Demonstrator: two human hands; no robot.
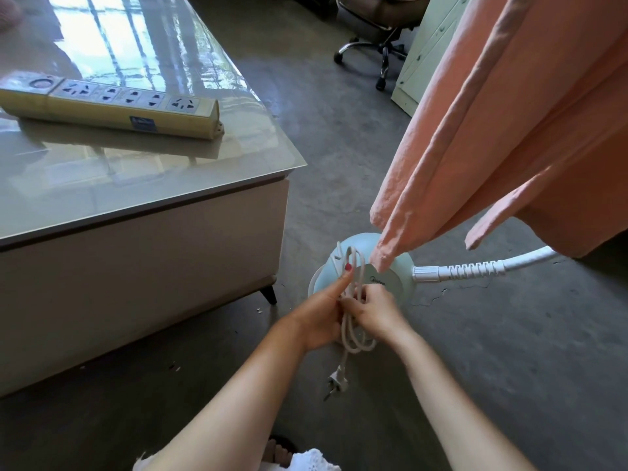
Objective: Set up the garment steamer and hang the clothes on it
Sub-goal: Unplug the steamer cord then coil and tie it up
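Grey concrete floor [339,137], scuffed and cracked in places. A low table [142,212] with a glossy top fills the left side; its near right corner juts toward the middle. A yellowed power strip [112,107] lies on the table along the left part of the top, well back from that corner, sockets up. An office chair [380,39] stands at the far end of the floor, next to a pale cabinet [421,62].

The steamer base [384,277], pale blue and round, sits on the floor just right of the table's near corner. A white ribbed hose [475,268] leaves its right side and runs off right under the cloth. An orange garment [509,130] hangs down from the upper right; its lower hem tips hang just over the base's top.

Your left hand [317,317] holds the bundled white cord [353,300] from the left, index finger stretched up along the loops, red nail showing, other fingers curled behind the bundle. Your right hand [373,309] pinches the same bundle from the right, fingers curled in at the middle of the loops. Both hands touch each other at the cord, right in front of the base. The cord loops hang below your hands, and the plug [336,384] dangles free under them, above the floor, prongs pointing down-left.

A bit of white lace fabric [312,460] and a sandal [282,450] show at the bottom edge.
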